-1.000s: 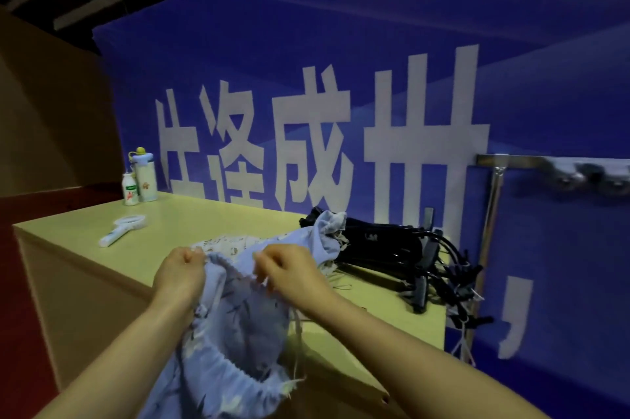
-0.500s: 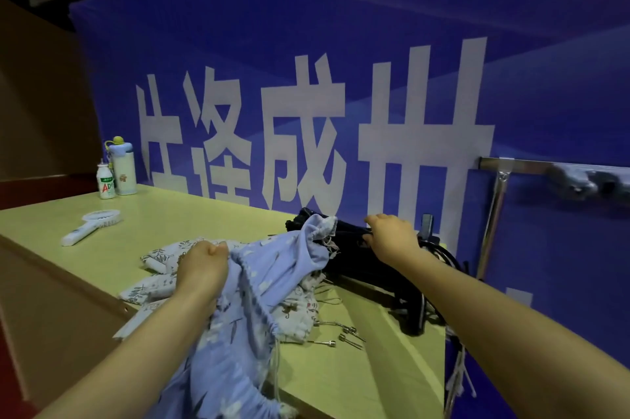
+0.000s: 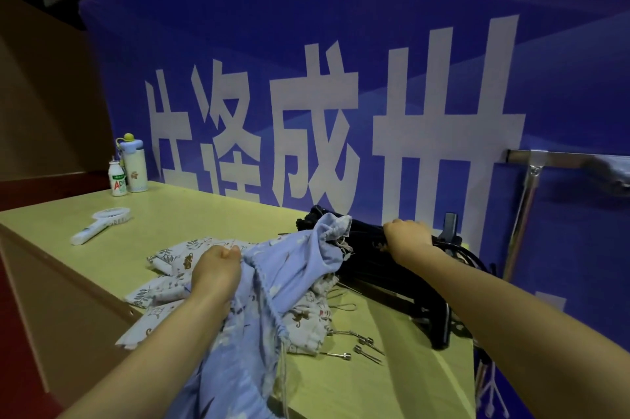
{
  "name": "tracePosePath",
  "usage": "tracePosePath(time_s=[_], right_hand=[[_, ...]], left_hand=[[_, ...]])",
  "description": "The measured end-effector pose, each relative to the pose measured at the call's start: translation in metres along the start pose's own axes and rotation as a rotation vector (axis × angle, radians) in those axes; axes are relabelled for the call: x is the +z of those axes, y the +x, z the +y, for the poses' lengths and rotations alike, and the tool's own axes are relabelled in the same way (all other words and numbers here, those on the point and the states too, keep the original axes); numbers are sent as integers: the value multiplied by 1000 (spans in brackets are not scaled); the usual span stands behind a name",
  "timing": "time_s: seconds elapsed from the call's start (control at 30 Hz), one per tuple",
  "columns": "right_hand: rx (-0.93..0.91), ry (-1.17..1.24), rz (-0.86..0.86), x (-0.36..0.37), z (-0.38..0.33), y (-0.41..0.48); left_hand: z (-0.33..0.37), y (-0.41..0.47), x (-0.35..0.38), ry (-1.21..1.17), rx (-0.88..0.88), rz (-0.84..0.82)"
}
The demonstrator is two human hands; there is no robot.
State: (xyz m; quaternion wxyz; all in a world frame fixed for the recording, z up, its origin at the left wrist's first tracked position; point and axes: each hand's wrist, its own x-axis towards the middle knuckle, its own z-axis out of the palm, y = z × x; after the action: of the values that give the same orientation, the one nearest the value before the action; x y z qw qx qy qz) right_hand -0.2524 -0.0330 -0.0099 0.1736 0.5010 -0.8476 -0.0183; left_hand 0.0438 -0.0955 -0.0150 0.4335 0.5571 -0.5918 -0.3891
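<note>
— What is your left hand doing?

— It is clenching the gathered waistband of the blue garment. My fingers are curling tight round the cloth, thumb pressing against them, knuckles facing up.

— And where is that garment lying?

— It is draping off the near edge of the table at about six o'clock. Its upper end is rising towards one o'clock, where it is touching the black hangers. Beneath it, the white printed clothes are spreading out towards nine o'clock.

— Your right hand?

— It is resting on top of the black hangers, at two o'clock from my left hand and well apart from it. The fingers are bending down over the far side of the pile and touching it. Their tips are hiding behind the hand, so I cannot tell whether they are closing round a hanger or only pressing on it.

— Anything else near your fingers?

— Some metal pins are lying loose on the table at four o'clock from my left hand, just beside the clothes. Far off at ten o'clock a hand fan is lying flat, and beyond it a small bottle and a flask are standing upright, touching each other, against the blue banner. A metal rail is showing at two o'clock.
</note>
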Motion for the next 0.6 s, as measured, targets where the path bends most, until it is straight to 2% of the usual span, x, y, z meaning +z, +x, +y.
tracePosePath(time_s=[0.27, 0.6], right_hand=[[-24, -48, 206, -19, 9, -4], [46, 70, 327, -56, 23, -26]], left_hand=[[5, -3, -9, -6, 12, -5], [7, -9, -20, 17, 15, 11]])
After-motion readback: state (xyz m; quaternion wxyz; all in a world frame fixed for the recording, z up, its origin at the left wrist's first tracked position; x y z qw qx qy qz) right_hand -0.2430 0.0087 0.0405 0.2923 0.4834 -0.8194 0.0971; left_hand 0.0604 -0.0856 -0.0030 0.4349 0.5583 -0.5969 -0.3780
